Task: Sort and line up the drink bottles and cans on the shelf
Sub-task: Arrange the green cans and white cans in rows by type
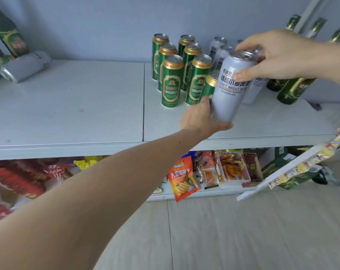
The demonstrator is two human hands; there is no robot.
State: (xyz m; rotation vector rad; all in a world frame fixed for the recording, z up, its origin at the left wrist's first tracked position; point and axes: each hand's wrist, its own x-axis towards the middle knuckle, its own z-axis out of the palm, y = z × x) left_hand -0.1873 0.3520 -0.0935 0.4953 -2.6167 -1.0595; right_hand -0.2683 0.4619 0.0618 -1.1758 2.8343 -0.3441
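Nearest the lens, a bare left forearm, reaching up to the left hand [199, 119], cupped under the base of a white can [231, 86], thumb up its near side, fingers curled beneath. Held clear of the shelf [68, 106], long axis near upright, top tipped right and away. Right hand [270, 55] over the top end, fingertips on the rim, thumb pinching the label side. Both hands on the same can, so neither nearer. Directly behind and slightly right: the standing white cans [220, 50]; just left, green cans [177, 71] in two tidy rows. Green bottles [293, 88] behind the right wrist. Likely next: down and back to join the white group, base first, tilt corrected. Far left, another white can lying on its side [25, 66], not yet sorted.
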